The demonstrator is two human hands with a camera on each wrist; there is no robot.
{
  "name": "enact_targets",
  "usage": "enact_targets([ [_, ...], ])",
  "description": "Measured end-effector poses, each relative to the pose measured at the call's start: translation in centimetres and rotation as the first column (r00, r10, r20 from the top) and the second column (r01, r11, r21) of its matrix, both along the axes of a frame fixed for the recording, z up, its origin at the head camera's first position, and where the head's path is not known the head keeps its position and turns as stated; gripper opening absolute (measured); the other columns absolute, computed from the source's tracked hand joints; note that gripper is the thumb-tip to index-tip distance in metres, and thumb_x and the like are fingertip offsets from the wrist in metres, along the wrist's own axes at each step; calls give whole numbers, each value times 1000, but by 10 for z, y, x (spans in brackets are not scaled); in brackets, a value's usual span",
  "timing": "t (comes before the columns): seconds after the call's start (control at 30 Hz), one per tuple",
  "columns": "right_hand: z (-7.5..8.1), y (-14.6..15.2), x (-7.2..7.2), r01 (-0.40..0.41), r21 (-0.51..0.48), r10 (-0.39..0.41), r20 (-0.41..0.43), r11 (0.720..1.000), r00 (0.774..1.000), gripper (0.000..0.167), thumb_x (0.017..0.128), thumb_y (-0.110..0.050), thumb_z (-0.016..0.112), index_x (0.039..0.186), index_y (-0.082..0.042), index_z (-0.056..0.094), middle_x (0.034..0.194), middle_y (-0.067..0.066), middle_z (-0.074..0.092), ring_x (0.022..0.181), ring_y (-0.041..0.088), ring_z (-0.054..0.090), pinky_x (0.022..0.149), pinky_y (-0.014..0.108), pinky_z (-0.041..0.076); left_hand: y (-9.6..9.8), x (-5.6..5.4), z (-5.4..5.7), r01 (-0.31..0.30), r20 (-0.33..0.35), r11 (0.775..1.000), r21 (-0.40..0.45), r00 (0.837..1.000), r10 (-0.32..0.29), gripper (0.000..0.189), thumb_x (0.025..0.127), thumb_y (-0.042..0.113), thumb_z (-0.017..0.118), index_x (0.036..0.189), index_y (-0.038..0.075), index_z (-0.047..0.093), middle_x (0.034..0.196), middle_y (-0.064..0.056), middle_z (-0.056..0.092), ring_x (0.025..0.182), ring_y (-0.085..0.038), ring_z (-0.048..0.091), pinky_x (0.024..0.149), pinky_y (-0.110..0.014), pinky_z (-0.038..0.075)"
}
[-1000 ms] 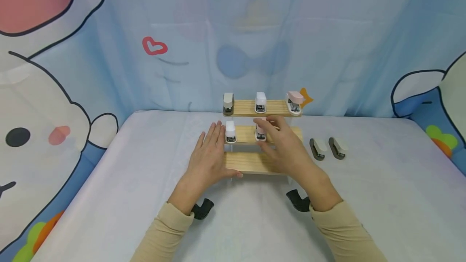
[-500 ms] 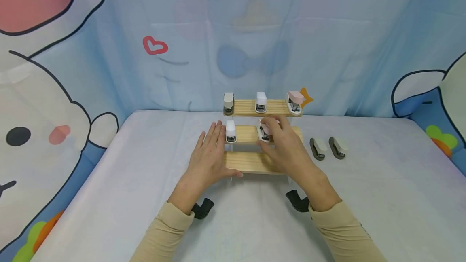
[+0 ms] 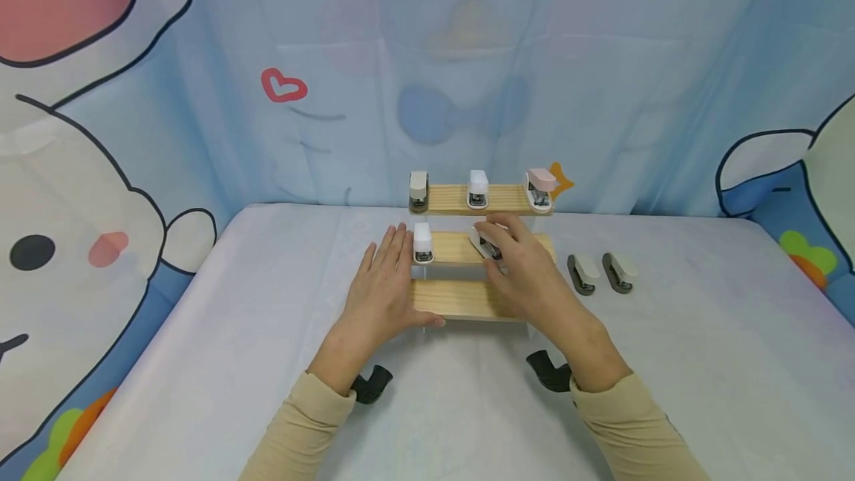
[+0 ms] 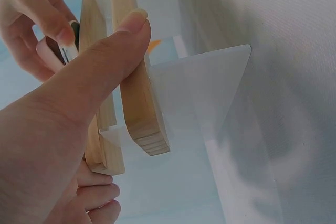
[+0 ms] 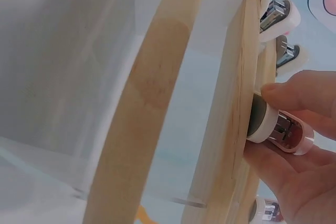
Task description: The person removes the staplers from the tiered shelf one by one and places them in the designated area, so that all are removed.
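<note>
While a blue printed curtain [image 3: 601, 73] hangs at twelve o'clock behind the white-covered bench [image 3: 668, 362], a three-tier wooden rack [image 3: 454, 249] stands on that bench. Between the rack's eight and nine o'clock, the left hand [image 3: 382, 284] lies along its end, fingers straight and relaxed, thumb touching the lowest board [image 3: 461, 298]. Near four o'clock, the right hand [image 3: 524, 269] pinches a pink-and-white mini stapler [image 5: 283, 129] between fingers and thumb, askew at the middle board [image 3: 449, 245]. From this stapler, a white stapler [image 3: 423, 242] sits at nine o'clock; on the top board [image 3: 447, 199], a beige-topped stapler [image 3: 418, 191] stands at ten, another white stapler [image 3: 477, 189] at twelve, a pink-topped stapler [image 3: 539, 190] between one and two; two beige-and-grey staplers [image 3: 582, 275] rest on the bench between three and four.
</note>
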State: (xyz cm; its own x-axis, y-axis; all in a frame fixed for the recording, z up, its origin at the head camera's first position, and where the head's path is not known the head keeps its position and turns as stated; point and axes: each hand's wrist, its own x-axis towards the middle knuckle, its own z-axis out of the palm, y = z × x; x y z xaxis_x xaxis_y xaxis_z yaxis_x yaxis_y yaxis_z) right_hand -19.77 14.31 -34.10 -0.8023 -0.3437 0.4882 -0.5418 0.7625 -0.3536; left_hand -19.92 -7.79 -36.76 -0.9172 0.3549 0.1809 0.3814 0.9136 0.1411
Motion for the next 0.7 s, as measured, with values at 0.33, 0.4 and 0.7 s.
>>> enact_targets([
  [0.33,7,7,3,-9,16,10,-71,1000,997,51,83,10,69,132,5,57,134,24,54,111,39,62,83,47,58,1,0,-1,-6,9,1000,-11,1000,6,139,60,72,81,158,-1,14,167,-15,11,156,-28,9,126,-48,16],
  [0.4,8,9,5,-14,18,16,-80,1000,997,52,83,9,70,133,5,57,135,24,54,113,39,61,83,46,58,1,0,-1,-9,13,1000,-13,1000,9,139,60,72,80,158,0,14,167,-15,11,156,-28,9,126,-48,16],
  [0.7,15,19,11,-30,23,32,-96,999,995,54,83,10,70,135,4,55,137,20,54,118,37,59,85,47,57,2,-1,-2,-11,19,1000,-12,1000,11,138,61,72,80,158,-1,13,167,-15,10,156,-27,8,126,-47,14],
])
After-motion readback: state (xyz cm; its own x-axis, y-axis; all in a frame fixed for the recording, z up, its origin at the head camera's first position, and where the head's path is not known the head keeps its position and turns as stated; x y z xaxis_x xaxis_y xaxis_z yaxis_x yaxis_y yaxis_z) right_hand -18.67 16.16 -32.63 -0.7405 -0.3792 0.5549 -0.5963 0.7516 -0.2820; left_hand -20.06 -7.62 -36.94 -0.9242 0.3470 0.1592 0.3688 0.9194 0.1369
